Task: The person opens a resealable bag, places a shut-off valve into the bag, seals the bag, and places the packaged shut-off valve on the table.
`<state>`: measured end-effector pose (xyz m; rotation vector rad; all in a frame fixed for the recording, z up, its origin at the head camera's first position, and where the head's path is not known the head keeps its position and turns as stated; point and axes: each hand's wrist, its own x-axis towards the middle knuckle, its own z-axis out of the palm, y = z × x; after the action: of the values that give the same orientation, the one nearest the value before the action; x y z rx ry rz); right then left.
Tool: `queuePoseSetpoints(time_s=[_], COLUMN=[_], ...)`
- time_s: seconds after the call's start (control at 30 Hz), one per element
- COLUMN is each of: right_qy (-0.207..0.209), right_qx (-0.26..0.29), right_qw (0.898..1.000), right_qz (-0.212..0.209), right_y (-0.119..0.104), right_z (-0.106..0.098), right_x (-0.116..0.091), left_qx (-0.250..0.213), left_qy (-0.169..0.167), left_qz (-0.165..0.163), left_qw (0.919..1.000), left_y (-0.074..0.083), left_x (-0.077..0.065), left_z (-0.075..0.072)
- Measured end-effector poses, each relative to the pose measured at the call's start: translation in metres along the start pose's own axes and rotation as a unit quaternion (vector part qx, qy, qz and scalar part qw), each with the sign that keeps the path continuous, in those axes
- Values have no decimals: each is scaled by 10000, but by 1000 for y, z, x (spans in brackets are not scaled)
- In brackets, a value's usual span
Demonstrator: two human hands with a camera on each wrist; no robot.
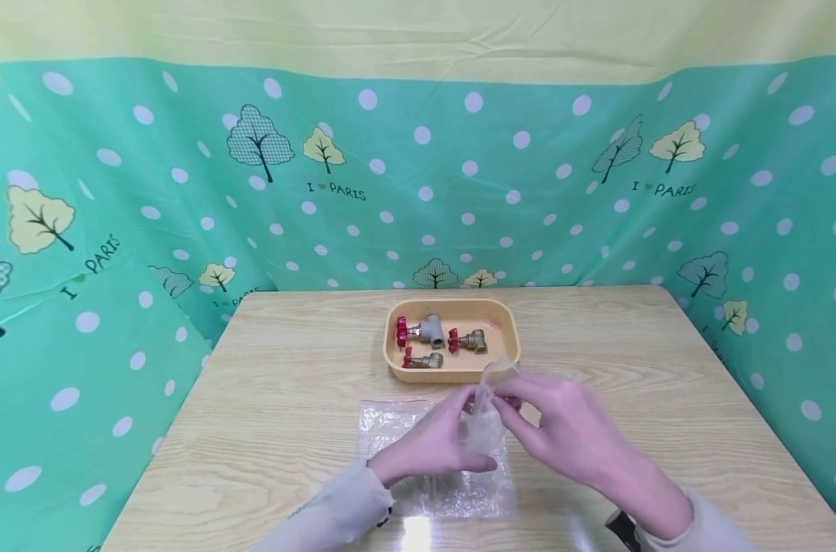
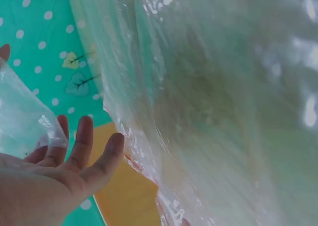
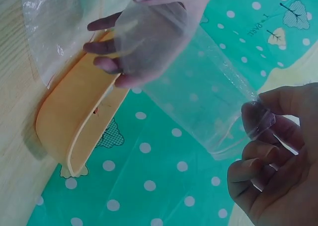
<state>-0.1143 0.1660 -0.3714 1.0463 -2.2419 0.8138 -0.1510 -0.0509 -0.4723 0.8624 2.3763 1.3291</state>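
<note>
A small clear plastic bag (image 1: 485, 423) stands between my two hands above the table. My right hand (image 1: 568, 425) pinches one corner of it between thumb and fingers, clearly so in the right wrist view. My left hand (image 1: 433, 441) has its fingers spread and touches the bag's other end. In the right wrist view, part of the left hand (image 3: 154, 52) shows through the film; whether it lies inside or behind the bag I cannot tell. Beneath both hands, more clear plastic bags (image 1: 476, 502) lie flat on the wooden table.
Behind the hands stands a tan tray (image 1: 452, 376). In it lie a grey valve with a red handle (image 1: 431, 331) and two brass valves, one to the right (image 1: 474, 341) and one in front (image 1: 427, 360). A green dotted curtain (image 1: 424, 176) surrounds the table (image 1: 273, 429).
</note>
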Motion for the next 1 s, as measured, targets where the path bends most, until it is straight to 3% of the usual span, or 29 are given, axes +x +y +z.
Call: queuePoseSetpoints(time_s=[0.33,0.5,0.7,1.0], right_qy=[359,258,121,104], right_qx=[-223,-366,-556,-665], right_qw=[9986,9982,9969,9950], right_qz=[-329,-404,-535,-734], right_y=[7,7,5,5], right_z=[-4,-3,5,16], right_x=[3,5,3,-2], left_qx=[667,714,279,-149], left_qy=[-286,48,567,1057], left_qz=[-233,-233,-136,268], left_qw=[9971,9972,9979,9939], left_y=[1,13,29,31], left_x=[-2,1,6,9], left_z=[-7,-11,-11,-11])
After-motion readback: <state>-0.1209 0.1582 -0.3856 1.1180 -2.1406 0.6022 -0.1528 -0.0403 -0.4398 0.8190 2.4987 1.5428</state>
